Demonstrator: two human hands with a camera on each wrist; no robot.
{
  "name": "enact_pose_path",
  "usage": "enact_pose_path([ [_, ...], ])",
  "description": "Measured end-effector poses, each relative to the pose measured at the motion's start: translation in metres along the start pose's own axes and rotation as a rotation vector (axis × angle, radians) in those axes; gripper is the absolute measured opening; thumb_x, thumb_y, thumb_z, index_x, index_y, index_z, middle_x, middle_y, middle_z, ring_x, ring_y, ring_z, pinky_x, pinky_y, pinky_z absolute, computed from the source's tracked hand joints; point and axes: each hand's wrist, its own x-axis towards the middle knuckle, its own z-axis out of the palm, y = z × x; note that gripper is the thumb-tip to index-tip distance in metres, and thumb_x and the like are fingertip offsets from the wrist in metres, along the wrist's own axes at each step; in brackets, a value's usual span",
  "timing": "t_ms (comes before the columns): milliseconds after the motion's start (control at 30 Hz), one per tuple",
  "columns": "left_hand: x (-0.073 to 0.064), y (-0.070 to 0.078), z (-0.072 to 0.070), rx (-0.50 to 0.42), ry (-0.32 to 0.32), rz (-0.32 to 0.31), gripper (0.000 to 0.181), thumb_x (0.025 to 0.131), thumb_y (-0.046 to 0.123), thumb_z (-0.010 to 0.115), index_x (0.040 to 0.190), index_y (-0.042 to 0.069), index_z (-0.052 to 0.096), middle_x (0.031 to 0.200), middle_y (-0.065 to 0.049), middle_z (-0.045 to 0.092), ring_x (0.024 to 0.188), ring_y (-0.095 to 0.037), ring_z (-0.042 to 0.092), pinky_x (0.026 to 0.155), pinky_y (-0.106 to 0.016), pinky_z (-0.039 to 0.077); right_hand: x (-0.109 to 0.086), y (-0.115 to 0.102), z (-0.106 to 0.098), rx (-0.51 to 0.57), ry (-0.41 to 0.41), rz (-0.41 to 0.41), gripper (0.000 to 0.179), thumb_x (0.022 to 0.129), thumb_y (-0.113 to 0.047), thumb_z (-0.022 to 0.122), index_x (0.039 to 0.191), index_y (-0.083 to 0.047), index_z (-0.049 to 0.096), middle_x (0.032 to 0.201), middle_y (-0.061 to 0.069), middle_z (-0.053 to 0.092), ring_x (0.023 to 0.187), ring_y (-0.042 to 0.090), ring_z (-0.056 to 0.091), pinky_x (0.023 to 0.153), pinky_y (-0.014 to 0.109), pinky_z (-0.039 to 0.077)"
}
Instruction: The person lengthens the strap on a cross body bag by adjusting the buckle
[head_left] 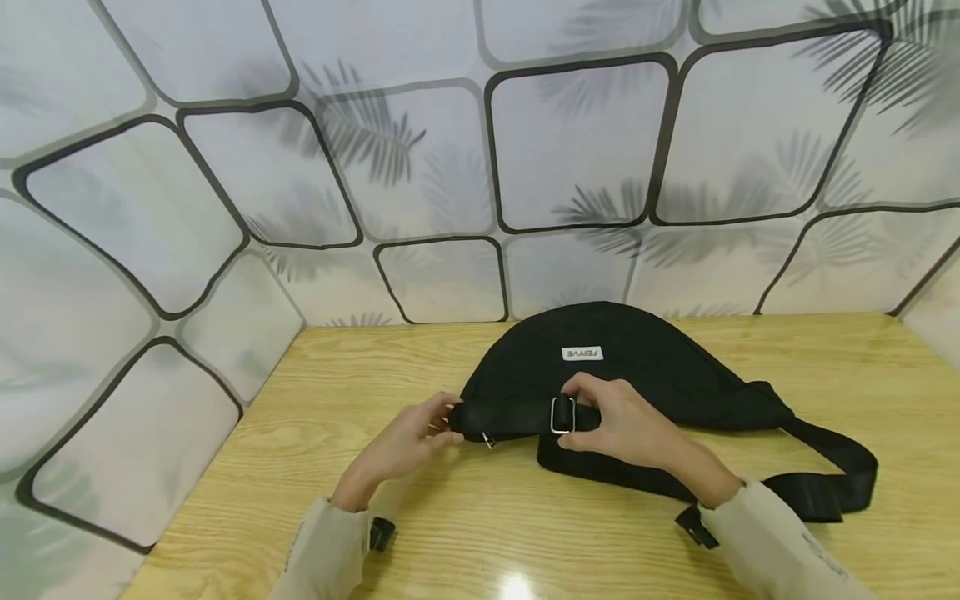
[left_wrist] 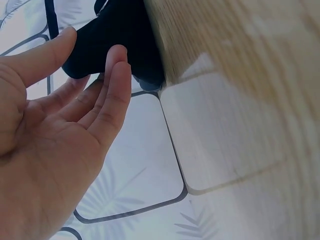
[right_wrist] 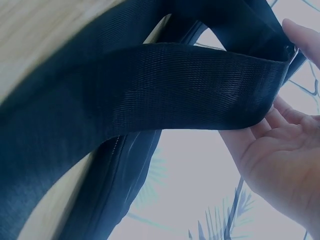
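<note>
A black waist bag (head_left: 637,367) lies on the table with its curved side toward the wall and a white label (head_left: 582,353) on its front. Its black strap (head_left: 517,417) runs across the near edge. At the bag's left end, my left hand (head_left: 412,437) pinches the black end of the strap between thumb and fingers. My right hand (head_left: 630,421) grips the strap just right of a silver slide buckle (head_left: 554,415). In the right wrist view, the webbing (right_wrist: 190,90) loops back beside the palm. A metal zipper pull (head_left: 489,440) hangs below the strap.
The rest of the strap (head_left: 855,475) curls over the wood-grain table (head_left: 300,483) to the right of the bag. Patterned wall covering (head_left: 577,150) rises right behind the bag and also at the left side. Dark bands show at both sleeve cuffs.
</note>
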Motion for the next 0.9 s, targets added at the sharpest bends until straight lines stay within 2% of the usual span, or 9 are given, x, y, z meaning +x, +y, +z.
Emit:
enact_pose_path([
  [200, 0.001, 0.000, 0.000, -0.002, -0.005, -0.005, 0.039, 0.101, 0.008, 0.063, 0.136, -0.005, 0.052, 0.121, -0.023, 0.064, 0.102, -0.032, 0.067, 0.086, -0.044, 0.055, -0.006, 0.003, -0.005, 0.004, -0.005, 0.014, 0.042, 0.082, -0.016, 0.084, 0.114, 0.000, 0.062, 0.076, -0.007, 0.061, 0.057, 0.006, 0.047, 0.054, 0.026, 0.040],
  [600, 0.003, 0.003, 0.000, -0.003, -0.010, 0.003, 0.035, 0.101, 0.006, 0.063, 0.133, -0.005, 0.053, 0.114, -0.018, 0.067, 0.101, -0.031, 0.068, 0.085, -0.040, 0.055, -0.017, 0.009, -0.013, -0.014, -0.004, 0.023, 0.040, 0.082, -0.017, 0.084, 0.112, -0.004, 0.062, 0.075, -0.009, 0.059, 0.060, 0.006, 0.047, 0.056, 0.026, 0.040],
  [900, 0.001, 0.002, -0.001, -0.007, -0.009, -0.025, 0.036, 0.099, 0.006, 0.066, 0.132, -0.004, 0.054, 0.114, -0.016, 0.066, 0.099, -0.029, 0.067, 0.083, -0.039, 0.054, -0.014, 0.012, -0.009, -0.012, 0.002, 0.007, 0.040, 0.082, -0.018, 0.084, 0.113, -0.002, 0.063, 0.072, -0.010, 0.058, 0.057, 0.005, 0.046, 0.055, 0.026, 0.040],
])
